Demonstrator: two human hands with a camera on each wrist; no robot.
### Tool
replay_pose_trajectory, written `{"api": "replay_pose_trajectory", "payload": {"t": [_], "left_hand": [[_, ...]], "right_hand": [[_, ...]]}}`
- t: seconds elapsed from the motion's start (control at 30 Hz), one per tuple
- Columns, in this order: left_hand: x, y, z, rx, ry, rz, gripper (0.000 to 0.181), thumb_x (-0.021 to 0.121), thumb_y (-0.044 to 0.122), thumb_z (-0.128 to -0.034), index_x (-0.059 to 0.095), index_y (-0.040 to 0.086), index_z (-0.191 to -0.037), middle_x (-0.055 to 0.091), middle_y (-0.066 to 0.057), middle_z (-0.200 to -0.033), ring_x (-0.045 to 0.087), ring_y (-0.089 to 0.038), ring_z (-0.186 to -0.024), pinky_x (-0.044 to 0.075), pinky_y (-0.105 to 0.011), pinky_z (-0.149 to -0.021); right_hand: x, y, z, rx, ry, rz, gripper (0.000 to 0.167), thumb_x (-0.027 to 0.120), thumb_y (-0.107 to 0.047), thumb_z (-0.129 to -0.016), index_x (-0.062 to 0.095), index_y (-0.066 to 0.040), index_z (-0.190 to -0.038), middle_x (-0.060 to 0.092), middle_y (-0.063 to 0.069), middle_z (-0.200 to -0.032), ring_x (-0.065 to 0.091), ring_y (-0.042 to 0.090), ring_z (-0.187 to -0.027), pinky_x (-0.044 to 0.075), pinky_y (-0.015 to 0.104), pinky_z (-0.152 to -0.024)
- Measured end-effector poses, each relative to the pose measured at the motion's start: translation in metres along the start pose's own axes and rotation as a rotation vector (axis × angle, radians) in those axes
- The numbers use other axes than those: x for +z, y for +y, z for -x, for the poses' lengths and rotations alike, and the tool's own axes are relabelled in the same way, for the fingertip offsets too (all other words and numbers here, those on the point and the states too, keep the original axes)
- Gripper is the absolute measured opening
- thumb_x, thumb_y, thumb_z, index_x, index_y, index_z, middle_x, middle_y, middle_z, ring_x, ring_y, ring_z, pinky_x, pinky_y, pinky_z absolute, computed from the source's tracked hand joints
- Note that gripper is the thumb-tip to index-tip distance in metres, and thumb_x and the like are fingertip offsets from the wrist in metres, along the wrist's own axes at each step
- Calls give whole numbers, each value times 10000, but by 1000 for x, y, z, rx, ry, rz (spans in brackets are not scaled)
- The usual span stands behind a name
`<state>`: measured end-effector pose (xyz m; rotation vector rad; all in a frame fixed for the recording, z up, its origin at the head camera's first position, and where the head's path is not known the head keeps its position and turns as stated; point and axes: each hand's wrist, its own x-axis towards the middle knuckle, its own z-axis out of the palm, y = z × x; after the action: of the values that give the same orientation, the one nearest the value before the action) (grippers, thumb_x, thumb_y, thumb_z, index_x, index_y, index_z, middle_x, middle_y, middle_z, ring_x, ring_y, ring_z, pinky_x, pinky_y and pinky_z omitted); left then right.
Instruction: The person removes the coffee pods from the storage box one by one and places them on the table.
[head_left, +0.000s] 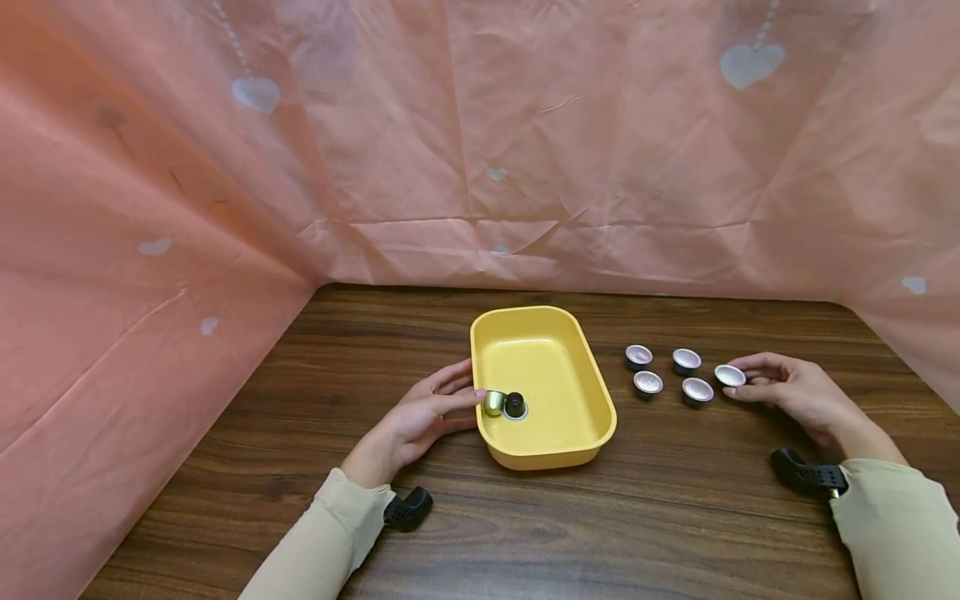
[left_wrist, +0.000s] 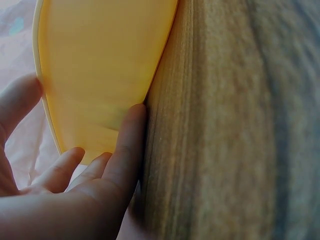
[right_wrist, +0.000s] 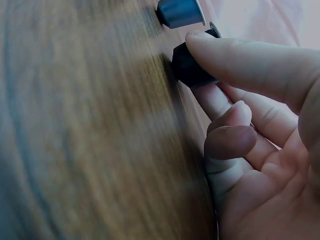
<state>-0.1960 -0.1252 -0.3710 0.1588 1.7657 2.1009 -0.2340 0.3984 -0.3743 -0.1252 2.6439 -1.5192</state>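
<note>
A yellow tray (head_left: 543, 461) stands on the table, with a gold-green coffee capsule (head_left: 493, 404) and a black coffee capsule (head_left: 514, 406) inside near its left wall. Against that wall rests my left hand (head_left: 423, 417), thumb at the rim and fingers along the outside. My right hand (head_left: 798, 396) pinches a dark coffee capsule (right_wrist: 192, 65) between thumb and fingers, its pale foil lid facing up. Several other capsules, including a front one (head_left: 697, 390) and a back one (head_left: 639, 357), stand lid up between the tray and this hand. A bluish capsule (right_wrist: 180, 12) shows close by in the right wrist view.
The dark wood table (head_left: 465, 533) reaches back to a pink curtain (head_left: 540, 167) with pale hearts, which also hangs along the sides. Black wrist mounts (head_left: 408, 508) sit at both sleeve cuffs.
</note>
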Motion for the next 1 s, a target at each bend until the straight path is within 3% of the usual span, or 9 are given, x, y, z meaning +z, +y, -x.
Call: {"api": "replay_pose_trajectory", "payload": {"t": [0.2,0.43,0.57,0.67,0.8,0.9,1.0], "left_hand": [[-1,-1,-1,1,-2,-6,725,684,102,-1030,363,142,-1679,439,-158,-1684,561,-199,-1371,529,-511,-1163],[-1,-1,0,-3,-3,-3,729,692,108,-1028,366,143,-1678,434,-150,-1691,550,-213,-1394,524,-515,-1169],[0,-1,0,-7,-5,0,738,699,113,-1023,363,145,-1680,430,-146,-1695,550,-217,-1400,519,-520,-1175],[0,0,0,-4,-6,-1,740,695,109,-1024,358,139,-1682,427,-148,-1697,550,-215,-1398,513,-528,-1182],[-1,0,-1,6,-10,-2,734,683,96,-1028,352,129,-1682,423,-153,-1698,553,-213,-1393,512,-534,-1184],[-1,0,-1,7,-9,1,727,679,91,-1030,357,131,-1680,424,-153,-1697,558,-208,-1385,522,-525,-1173],[-1,0,-1,7,-4,2,719,675,85,-1030,364,133,-1677,428,-156,-1692,563,-204,-1375,533,-516,-1161]], "right_hand": [[1,-1,0,10,-1,20,284,833,-163,-953,735,-366,-1127,699,-281,-952,585,-23,-831,494,221,-686],[-5,-2,2,-21,-57,-69,425,799,-27,-943,699,-355,-1194,764,-225,-1018,696,-22,-917,560,163,-767],[-16,-7,8,-15,-73,-71,408,754,-37,-987,678,-320,-1272,768,-248,-1096,712,-24,-958,578,168,-792],[-25,-14,13,-27,-37,-59,358,723,-86,-1030,676,-329,-1288,756,-287,-1137,719,-58,-982,579,147,-796],[-34,-26,16,-121,0,-255,342,648,-40,-1067,703,-280,-1304,783,-223,-1172,749,-32,-1019,591,131,-820],[-37,-34,18,-224,-19,-455,383,573,78,-1064,715,-144,-1342,817,-82,-1200,781,59,-1057,615,165,-867],[-38,-40,18,-313,-44,-529,419,516,144,-1058,684,-44,-1393,815,10,-1239,787,117,-1095,624,195,-903]]}}
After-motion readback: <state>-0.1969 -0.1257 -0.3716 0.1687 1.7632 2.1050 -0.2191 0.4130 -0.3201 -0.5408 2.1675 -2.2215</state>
